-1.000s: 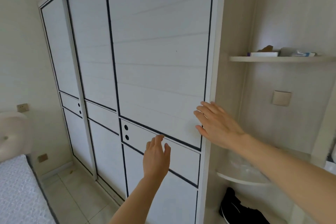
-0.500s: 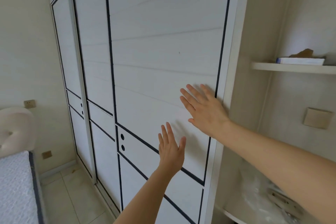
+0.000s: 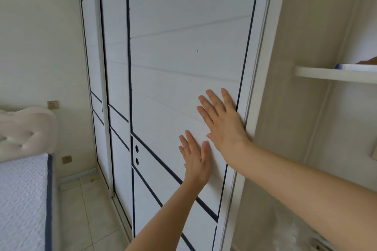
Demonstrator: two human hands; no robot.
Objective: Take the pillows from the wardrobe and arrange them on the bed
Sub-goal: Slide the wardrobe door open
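Observation:
The white wardrobe with dark trim lines fills the middle of the view, its sliding doors closed. The nearest door (image 3: 183, 57) has both my hands flat on it. My right hand (image 3: 222, 122) lies with fingers spread near the door's right edge. Just below and to the left, my left hand (image 3: 195, 159) presses the same panel with fingers apart. No pillows are visible; the wardrobe's inside is hidden. The bed (image 3: 20, 199), with a white quilted mattress and a padded headboard (image 3: 26, 130), is at the lower left.
A white shelf (image 3: 326, 74) with a flat item on it juts out at the right, beside the wardrobe's end panel. Clear plastic wrapping (image 3: 289, 234) lies low at the right. A tiled floor strip (image 3: 87, 210) runs between bed and wardrobe.
Both hands have moved up and forward from the air onto the nearest wardrobe door and now lie flat on it. The view has come closer to the door.

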